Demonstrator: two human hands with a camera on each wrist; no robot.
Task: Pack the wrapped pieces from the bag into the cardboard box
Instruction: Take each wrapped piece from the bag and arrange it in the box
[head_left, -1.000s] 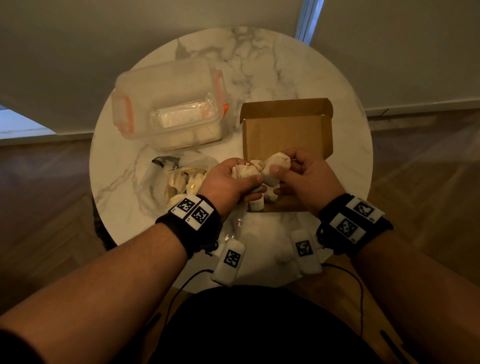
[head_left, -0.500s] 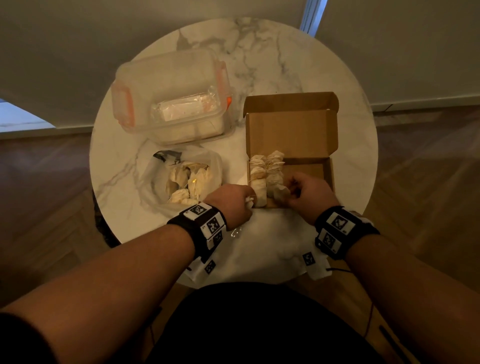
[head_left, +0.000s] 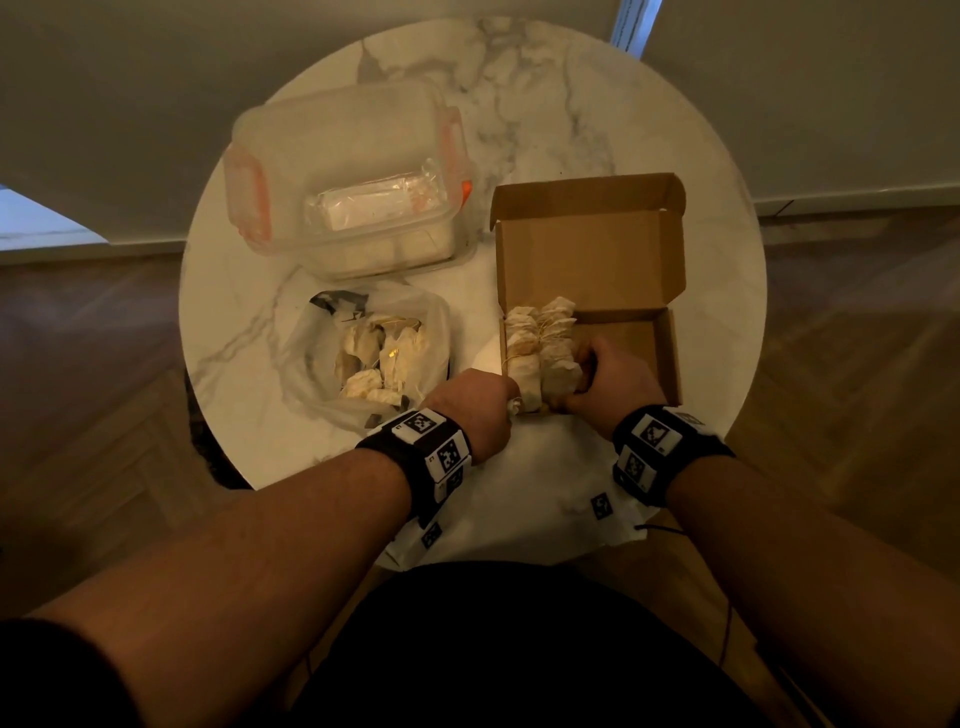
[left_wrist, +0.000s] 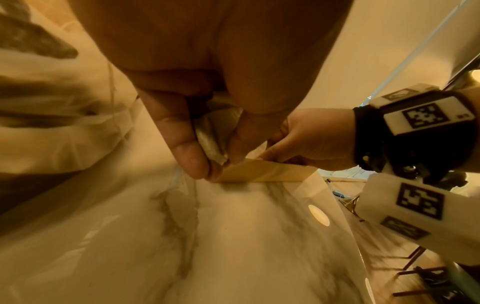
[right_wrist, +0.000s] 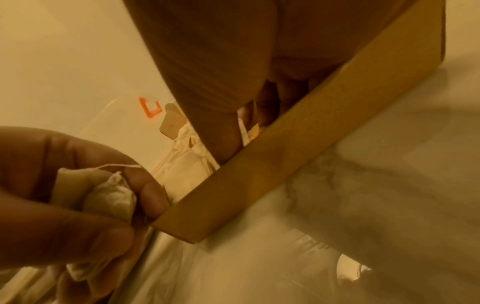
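Observation:
The open cardboard box stands on the right of the round table, its lid upright behind it. Two rows of paper-wrapped, string-tied pieces fill its left part. My right hand is inside the box at the near wall, thumb and curled fingers pinching the nearest piece of the right row. My left hand rests just outside the box's near left corner and pinches another wrapped piece between thumb and fingers. The clear plastic bag on the left holds several more pieces.
A clear plastic container with orange clips stands behind the bag and left of the box lid. The marble table is small, with its near edge just under my wrists. Wooden floor surrounds it.
A second ago both hands held pieces together above the box's front. They have dropped, the right hand into the box, the left to its near left corner. Little has moved over the last half second.

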